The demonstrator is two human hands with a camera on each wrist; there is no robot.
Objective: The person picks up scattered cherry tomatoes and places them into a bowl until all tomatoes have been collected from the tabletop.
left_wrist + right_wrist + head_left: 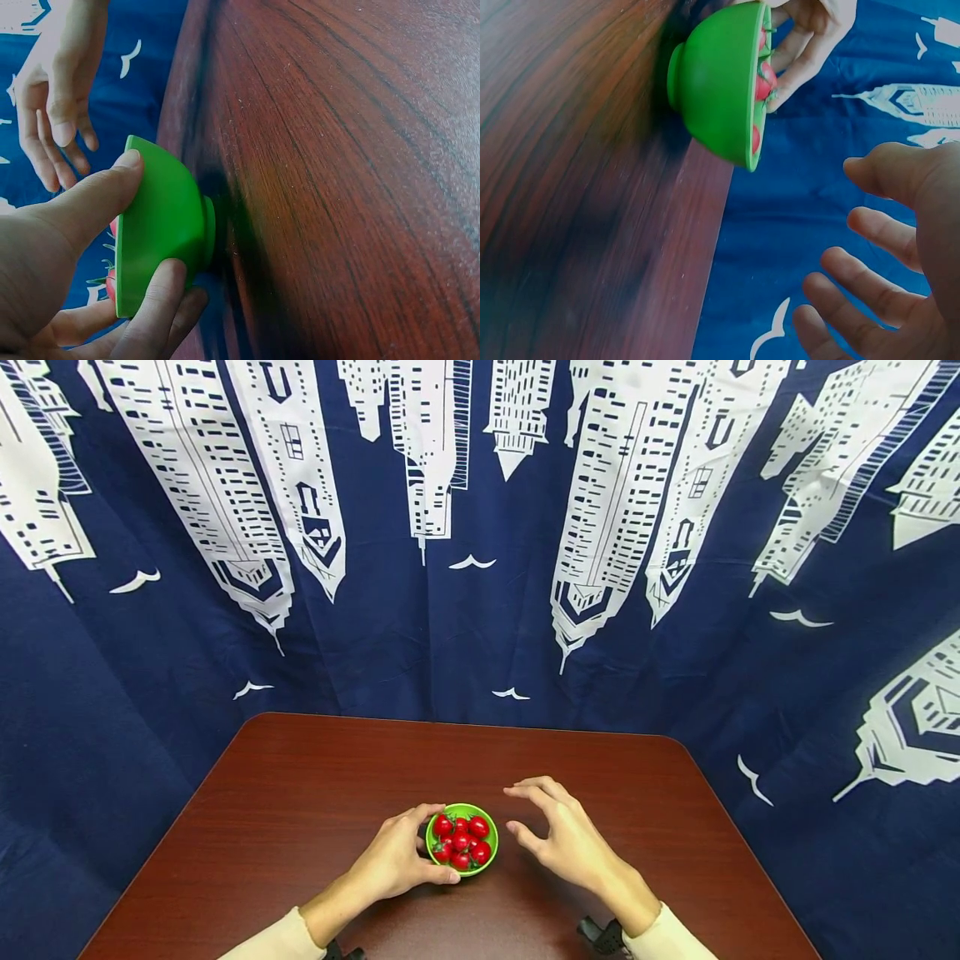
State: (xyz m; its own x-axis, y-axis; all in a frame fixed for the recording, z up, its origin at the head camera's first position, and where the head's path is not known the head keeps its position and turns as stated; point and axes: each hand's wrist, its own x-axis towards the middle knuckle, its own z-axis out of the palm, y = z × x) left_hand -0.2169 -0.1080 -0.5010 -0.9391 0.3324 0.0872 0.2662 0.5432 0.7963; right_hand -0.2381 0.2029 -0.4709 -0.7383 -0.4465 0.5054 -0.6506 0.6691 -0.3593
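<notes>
A small green bowl [166, 217] full of several red cherry tomatoes [461, 841] is at the front middle of the table. My left hand [401, 853] grips it from the left, with the thumb on the near side and the fingers round the far side. Whether the bowl's foot touches the table or hangs just above it, I cannot tell. To the right of the bowl, my right hand [566, 835] hovers apart from it, fingers spread and slightly bent, holding nothing. The right wrist view shows the bowl's smooth outer wall and green tomato stems at its rim.
The dark reddish-brown wooden table [337, 768] has rounded far corners. Behind it and at both sides hangs a navy blue cloth [375, 635] printed with white upside-down buildings and birds.
</notes>
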